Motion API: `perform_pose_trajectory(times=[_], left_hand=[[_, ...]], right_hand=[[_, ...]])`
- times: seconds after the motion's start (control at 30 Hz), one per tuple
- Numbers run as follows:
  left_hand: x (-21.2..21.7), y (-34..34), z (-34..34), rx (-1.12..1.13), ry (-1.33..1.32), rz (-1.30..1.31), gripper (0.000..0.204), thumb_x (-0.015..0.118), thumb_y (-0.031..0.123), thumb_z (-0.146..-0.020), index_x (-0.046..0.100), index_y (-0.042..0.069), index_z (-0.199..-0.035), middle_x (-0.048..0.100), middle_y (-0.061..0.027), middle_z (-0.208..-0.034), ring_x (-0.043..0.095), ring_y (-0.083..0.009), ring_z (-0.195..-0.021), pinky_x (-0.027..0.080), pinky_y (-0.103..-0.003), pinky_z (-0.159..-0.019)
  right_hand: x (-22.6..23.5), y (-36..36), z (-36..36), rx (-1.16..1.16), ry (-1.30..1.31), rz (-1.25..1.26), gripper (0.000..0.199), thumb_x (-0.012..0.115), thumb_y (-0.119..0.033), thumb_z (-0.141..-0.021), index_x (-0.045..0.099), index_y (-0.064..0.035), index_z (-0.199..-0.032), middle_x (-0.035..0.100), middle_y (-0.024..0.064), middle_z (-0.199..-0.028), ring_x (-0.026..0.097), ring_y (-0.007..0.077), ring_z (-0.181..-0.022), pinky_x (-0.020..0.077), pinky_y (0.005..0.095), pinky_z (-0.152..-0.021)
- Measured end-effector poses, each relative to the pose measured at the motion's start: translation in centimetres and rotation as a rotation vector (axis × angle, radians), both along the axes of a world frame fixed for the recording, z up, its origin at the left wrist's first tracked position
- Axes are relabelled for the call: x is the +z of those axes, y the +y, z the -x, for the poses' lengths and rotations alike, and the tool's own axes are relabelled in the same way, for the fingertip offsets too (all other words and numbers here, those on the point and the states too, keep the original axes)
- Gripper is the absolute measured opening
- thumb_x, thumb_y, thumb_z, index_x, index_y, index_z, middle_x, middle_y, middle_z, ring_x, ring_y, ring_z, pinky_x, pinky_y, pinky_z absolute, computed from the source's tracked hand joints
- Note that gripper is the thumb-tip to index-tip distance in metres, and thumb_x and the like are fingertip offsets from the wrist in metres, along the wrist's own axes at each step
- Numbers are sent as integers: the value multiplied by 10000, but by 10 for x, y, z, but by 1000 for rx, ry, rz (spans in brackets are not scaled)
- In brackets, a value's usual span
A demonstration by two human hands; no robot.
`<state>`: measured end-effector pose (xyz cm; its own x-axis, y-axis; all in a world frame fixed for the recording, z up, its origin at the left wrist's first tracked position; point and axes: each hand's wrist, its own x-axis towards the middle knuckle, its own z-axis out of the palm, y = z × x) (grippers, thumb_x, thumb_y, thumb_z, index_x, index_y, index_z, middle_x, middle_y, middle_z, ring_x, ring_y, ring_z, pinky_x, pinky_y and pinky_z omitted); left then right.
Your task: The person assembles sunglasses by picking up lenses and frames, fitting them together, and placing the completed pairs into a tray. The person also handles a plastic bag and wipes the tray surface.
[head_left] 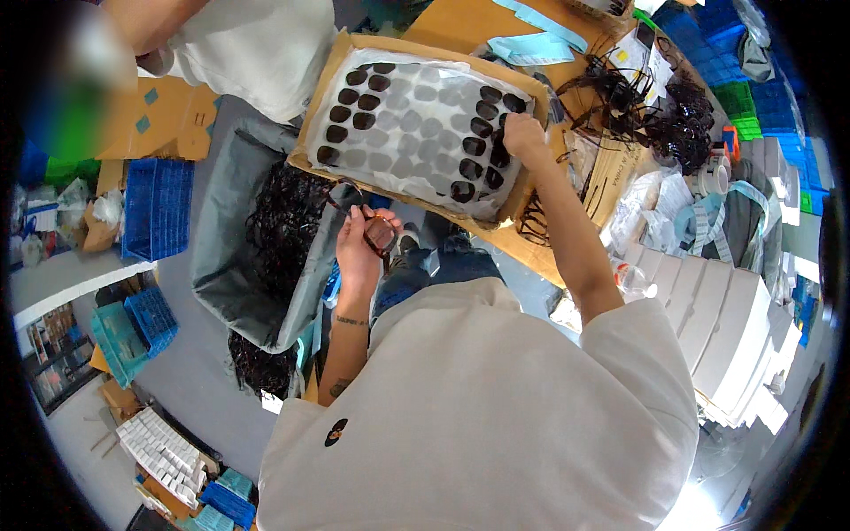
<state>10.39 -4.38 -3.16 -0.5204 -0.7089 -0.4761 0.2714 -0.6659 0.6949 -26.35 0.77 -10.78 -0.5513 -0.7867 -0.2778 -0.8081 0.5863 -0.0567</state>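
Observation:
In my left hand (pixel 358 243) is a pair of dark brown sunglasses (pixel 381 233), held with the fingers closed round it at the near edge of a shallow cardboard box (pixel 416 196). White paper lines this box. Dark lenses (pixel 339 113) lie in rows at its left and right ends, and paler lens shapes show between them. Over the right-hand rows my right hand (pixel 526 140) reaches in, its fingers pinched together and touching the lenses there. Whatever sits between those fingertips is hidden.
A grey-lined bin (pixel 221 274) full of dark eyewear frames (pixel 282 226) stands to the left. More frames (pixel 682 124) are heaped on the table at right, near white boxes (pixel 708 310). Blue crates (pixel 159 208) stand farther left. A person in a pale shirt (pixel 257 53) is at far left.

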Motion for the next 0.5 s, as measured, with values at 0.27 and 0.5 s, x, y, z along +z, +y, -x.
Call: perform_pose_trajectory(times=[0.27, 0.5], left_hand=[[6, 16, 29, -162, 64, -16, 470, 355, 507, -1046, 552, 83, -990, 599, -57, -955, 576, -200, -896, 507, -397, -759], [61, 25, 116, -349, -15, 880, 258, 577, 327, -980, 593, 72, -942, 618, -60, -969, 591, -177, -876, 479, -336, -741]], right_hand=[[43, 14, -43, 137, 4, 88, 143, 581, -103, -826, 638, -18, -926, 657, 205, -971, 669, 396, -919, 560, 467, -794], [246, 147, -22, -157, -560, 1421, 247, 651, -137, -941, 609, -5, -1145, 671, 69, -1013, 634, 121, -916, 514, 279, -833]])
